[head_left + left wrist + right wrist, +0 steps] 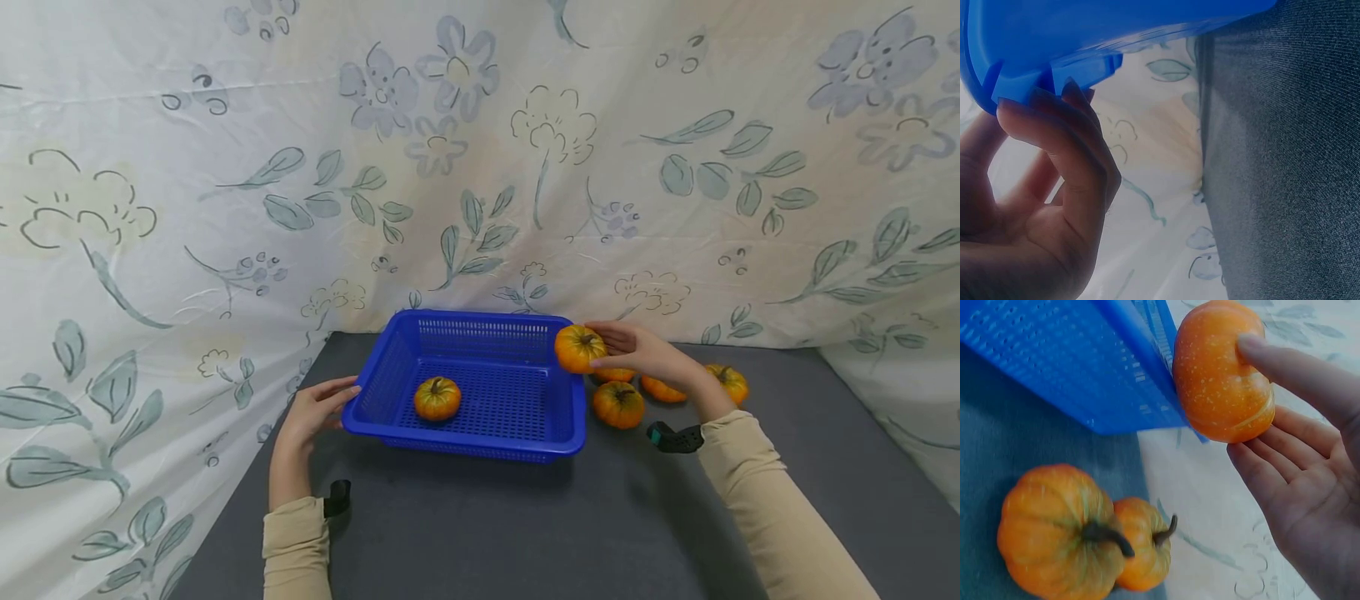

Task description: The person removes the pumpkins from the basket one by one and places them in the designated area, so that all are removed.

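Observation:
A small orange pumpkin (577, 348) is held between the thumb and fingers of my right hand (645, 354), at the right rim of the blue plastic basket (468, 446). In the right wrist view the thumb presses one side of the pumpkin (1219, 375) and the fingertips support the other. My left hand (311, 417) grips the basket's left rim; in the left wrist view its curled fingers (1079, 169) reach under the rim (1016, 87). Inside the basket, toward the left, one pumpkin (437, 399) sits stem up on the perforated floor.
Right of the basket, several more pumpkins lie on the dark grey table (480, 525): one in front (618, 405), others partly hidden behind the right hand and wrist, one farther right (727, 383). A floral cloth (480, 167) hangs behind the table.

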Available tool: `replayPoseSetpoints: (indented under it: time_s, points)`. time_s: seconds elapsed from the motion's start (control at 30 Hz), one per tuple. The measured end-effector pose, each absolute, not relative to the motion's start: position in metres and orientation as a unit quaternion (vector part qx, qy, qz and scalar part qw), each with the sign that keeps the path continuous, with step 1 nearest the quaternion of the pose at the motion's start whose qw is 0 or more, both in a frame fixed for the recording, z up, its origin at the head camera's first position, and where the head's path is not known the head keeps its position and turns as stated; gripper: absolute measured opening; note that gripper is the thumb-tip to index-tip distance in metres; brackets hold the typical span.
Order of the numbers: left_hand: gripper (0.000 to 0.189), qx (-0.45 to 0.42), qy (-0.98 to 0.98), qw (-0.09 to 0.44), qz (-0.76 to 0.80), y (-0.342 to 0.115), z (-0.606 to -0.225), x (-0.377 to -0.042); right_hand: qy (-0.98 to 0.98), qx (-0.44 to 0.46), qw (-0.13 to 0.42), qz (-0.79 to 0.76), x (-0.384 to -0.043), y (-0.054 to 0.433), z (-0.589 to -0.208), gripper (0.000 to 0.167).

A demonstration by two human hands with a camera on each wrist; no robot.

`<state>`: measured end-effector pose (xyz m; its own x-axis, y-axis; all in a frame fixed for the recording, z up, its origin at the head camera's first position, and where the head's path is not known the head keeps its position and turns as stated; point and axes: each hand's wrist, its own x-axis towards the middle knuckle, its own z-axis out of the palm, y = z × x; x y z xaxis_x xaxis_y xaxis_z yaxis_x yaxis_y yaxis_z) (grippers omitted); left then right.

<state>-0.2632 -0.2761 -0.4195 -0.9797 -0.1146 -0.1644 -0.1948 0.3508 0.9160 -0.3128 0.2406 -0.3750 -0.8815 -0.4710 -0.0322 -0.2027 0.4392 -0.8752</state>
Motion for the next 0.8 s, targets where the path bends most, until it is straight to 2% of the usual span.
replayPoseSetpoints:
  time_s: [0.33,0.8]
  points:
    - [0.061,-0.099,0.826,0.033,0.554,-0.275,-0.418,-0.262,0.849,-0.173,0.134,-0.480,-0.304,0.267,-0.381,0.078]
    - [0.059,-0.096,0.828,0.036,0.552,-0.275,-0.420,-0.263,0.861,-0.168,0.142,-0.458,-0.287,0.309,-0.391,0.070]
